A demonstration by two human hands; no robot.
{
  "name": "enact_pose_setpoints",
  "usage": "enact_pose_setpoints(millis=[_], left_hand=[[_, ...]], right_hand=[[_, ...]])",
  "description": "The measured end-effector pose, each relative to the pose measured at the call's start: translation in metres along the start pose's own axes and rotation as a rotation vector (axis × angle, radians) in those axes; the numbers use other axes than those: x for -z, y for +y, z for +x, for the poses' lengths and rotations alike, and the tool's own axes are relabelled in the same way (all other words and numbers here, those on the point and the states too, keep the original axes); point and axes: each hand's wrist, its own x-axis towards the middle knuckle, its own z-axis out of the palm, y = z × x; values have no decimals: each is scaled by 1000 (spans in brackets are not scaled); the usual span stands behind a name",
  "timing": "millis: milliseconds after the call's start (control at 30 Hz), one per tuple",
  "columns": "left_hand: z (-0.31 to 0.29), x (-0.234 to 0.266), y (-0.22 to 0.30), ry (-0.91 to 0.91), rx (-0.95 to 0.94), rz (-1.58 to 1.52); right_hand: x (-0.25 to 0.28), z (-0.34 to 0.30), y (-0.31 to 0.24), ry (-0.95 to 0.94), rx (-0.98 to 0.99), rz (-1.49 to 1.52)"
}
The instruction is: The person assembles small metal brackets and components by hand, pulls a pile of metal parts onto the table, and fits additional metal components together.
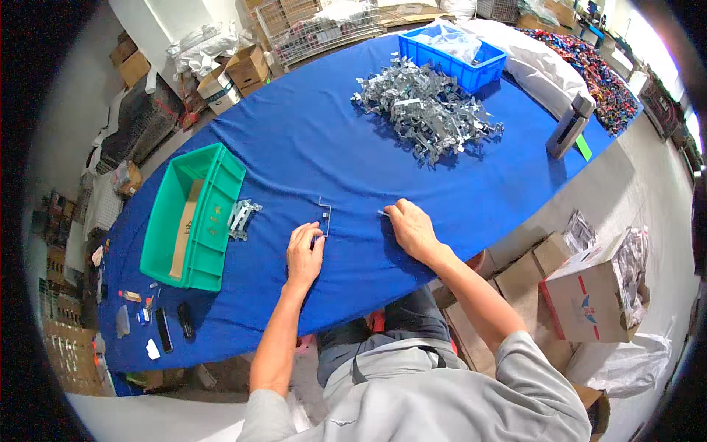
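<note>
My left hand (305,254) has its fingers closed on the lower end of a thin bent metal bracket (328,219), which stands up from them over the blue cloth. To its right, my right hand (411,230) pinches a small light-coloured piece (384,213) between thumb and forefinger; its kind is too small to make out. A gap of cloth separates the two hands. A small row of similar metal brackets (241,219) lies left of my left hand, against the green crate (233,173). Farther off is a large heap of loose metal brackets (427,110).
A blue crate (471,76) with clear plastic in it stands behind the heap. A grey flask (565,132) is at the table's right. Near the left edge lie a phone (163,329), a black object (185,320) and small items. An open carton (589,295) stands right of the table.
</note>
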Motion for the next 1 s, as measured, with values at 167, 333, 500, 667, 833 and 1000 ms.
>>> enact_pose_setpoints(millis=[167,333,500,667,833,1000], left_hand=[[11,-8,0,-1,48,-62],[7,-8,-8,7,10,-50],[8,-11,-13,18,-15,-37],[8,-8,-9,41,-7,-50],[4,-7,1,-48,93,11],[3,-6,6,137,195,-161]], right_hand=[[1,3,11,142,-75,65],[-4,7,12,97,-112,123],[-6,4,13,116,-55,100],[-3,6,9,118,-43,117],[4,-1,8,91,-113,231],[8,1,0,89,-80,209]])
